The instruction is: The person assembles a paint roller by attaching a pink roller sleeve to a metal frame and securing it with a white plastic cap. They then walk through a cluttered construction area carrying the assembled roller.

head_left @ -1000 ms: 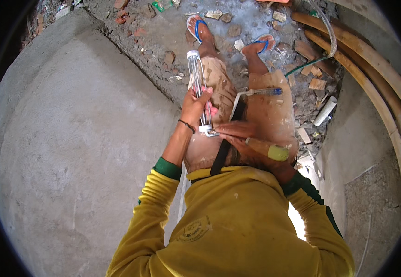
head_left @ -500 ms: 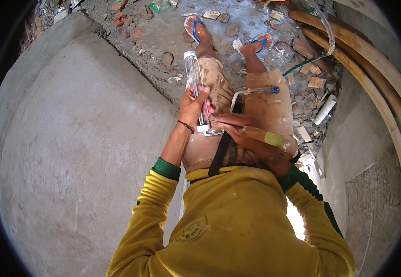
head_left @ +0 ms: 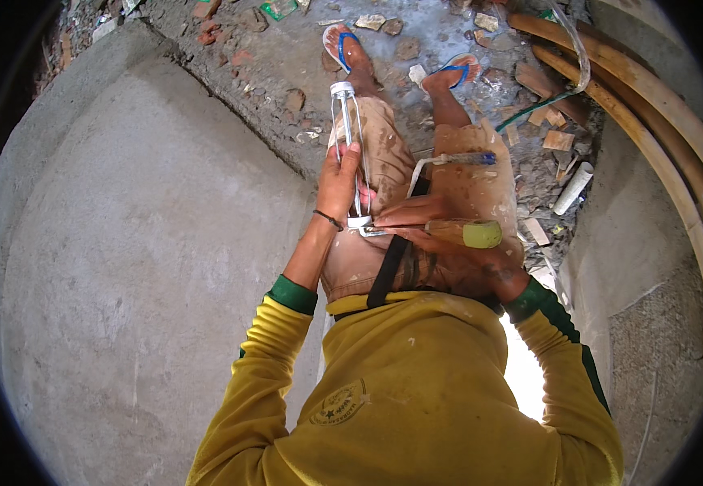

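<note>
Largest: grey concrete slab (head_left: pixel 141 235), filling the left half of the frame. Next, yellow shirt (head_left: pixel 432 373), lower centre; tan trousers (head_left: pixel 473 182), centre; tan poles (head_left: pixel 651 93), curving down the right edge. Rubble lies across the top.

Smaller: wire cage frame (head_left: pixel 346 121), near centre over the trousers, with 2 white end caps. Left hand (head_left: pixel 338 188) closed around its middle rods. Right hand (head_left: pixel 412 213), slightly blurred, grips a tool with a wooden, yellow-green-ended handle (head_left: pixel 449 232); its thin shaft points at the lower end cap (head_left: pixel 359 221). Contact there: cannot tell. Just above, bent white rod with blue handle (head_left: pixel 473 159); link to the cage unclear.

Change over 0.5 s: cage's upper end shifted up and slightly right; tool handle swung from a downward slant to nearly level. Reading: cage held steady while the tool is re-angled at the cap; cap remains on.
</note>
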{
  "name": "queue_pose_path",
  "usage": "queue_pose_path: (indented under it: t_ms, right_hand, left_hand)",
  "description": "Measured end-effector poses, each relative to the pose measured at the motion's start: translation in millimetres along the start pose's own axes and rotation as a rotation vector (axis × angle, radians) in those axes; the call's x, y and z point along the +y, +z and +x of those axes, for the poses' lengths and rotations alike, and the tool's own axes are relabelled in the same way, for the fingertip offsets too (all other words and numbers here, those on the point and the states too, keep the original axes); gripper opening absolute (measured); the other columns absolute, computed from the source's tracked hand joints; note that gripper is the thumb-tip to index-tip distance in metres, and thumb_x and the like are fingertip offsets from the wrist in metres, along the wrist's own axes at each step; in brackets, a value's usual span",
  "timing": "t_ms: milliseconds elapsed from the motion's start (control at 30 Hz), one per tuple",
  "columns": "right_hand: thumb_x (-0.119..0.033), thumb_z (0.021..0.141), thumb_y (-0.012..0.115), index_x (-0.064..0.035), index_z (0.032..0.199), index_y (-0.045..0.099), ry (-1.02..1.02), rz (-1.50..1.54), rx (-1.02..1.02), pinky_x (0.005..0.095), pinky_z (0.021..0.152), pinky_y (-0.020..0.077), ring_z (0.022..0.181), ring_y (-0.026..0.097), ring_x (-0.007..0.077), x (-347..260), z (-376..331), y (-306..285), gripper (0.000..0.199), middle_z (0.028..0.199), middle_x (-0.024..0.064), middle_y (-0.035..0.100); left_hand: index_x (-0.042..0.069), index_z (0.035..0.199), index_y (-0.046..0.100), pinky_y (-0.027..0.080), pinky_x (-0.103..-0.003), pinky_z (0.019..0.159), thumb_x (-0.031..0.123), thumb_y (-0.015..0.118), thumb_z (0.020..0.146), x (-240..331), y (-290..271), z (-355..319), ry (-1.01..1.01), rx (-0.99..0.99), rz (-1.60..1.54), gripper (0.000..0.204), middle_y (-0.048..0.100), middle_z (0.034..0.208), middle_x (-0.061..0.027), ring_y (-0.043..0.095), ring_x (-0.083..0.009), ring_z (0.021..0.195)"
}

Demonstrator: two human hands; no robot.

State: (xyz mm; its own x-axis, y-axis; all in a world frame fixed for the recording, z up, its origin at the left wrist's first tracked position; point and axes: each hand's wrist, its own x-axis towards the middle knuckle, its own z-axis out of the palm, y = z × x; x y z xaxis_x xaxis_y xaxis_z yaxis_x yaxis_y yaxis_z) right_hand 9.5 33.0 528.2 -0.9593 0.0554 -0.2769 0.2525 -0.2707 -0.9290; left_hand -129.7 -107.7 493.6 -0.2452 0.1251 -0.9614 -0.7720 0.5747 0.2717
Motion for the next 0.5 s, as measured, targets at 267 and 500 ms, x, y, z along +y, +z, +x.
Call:
queue_pose_path:
  t_ms: [267,500]
  right_hand:
    - [-0.012,0.084,0.069,-0.0052,0.098,0.069,0.021,-0.067,0.187,0.0290,0.071,0.0536,0.080,0.068,0.0237,10.1,-7.8,28.2,0.015,0.093,0.0103,0.070]
    - [-0.006,0.091,0.059,0.0001,0.104,0.068,0.362,0.179,0.221,0.0290,0.084,0.0509,0.091,0.065,0.0161,-9.4,-2.2,16.1,0.017,0.099,0.0092,0.070]
  left_hand:
    - [0.007,0.091,0.043,0.044,-0.024,0.034,0.041,0.051,0.096,-3.0,-5.8,0.8,0.030,0.006,0.082,0.035,0.041,0.054,0.0003,0.045,-0.0105,0.035]
    - [0.009,0.098,0.045,0.046,-0.024,0.035,0.041,0.054,0.094,3.5,1.7,-1.5,-0.032,0.009,0.036,0.034,0.044,0.057,0.0001,0.046,-0.0105,0.036]
